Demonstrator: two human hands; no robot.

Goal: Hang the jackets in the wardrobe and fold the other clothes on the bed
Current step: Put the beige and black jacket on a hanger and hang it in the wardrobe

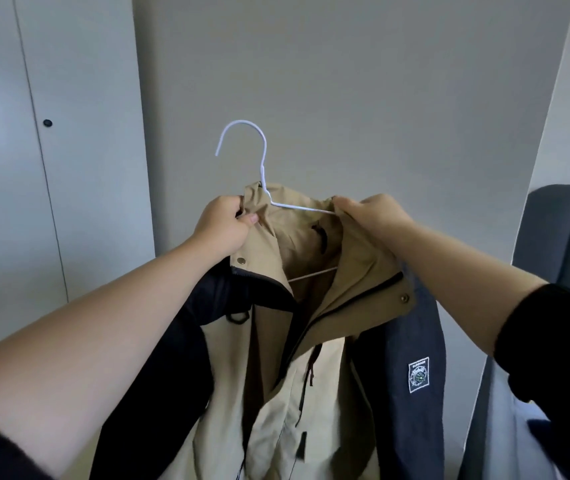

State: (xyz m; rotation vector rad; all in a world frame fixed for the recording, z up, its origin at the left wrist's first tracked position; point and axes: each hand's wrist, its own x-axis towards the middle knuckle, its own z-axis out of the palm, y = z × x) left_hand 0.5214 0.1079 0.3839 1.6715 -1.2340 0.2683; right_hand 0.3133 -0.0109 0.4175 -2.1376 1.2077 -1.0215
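Item: jacket (311, 358). Tan and navy, front open. I held it up before a grey wall, collar at hand height, body hanging between my forearms.

Item: hanger (263, 168). White wire, sat inside the collar, hook standing clear above it.

Item: left hand (223, 225). Fingers curled, thumb pressed down, pinching one edge of the collar.

Item: right hand (370, 211). Fingers curled over the other edge, where the wire ran under them. Whether they held wire as well as cloth, I could not tell.

Item: wardrobe door (34, 202). To my left, shut, well apart from the jacket.

Step, as judged: seating the jacket on the hanger, not yet hung.

Handling note: draw each shoulder evenly over its wire end and keep the hook centred behind the collar. A heavy coat on thin wire would likely slide to one side. One hand should then take the hook, freeing the other for the door.
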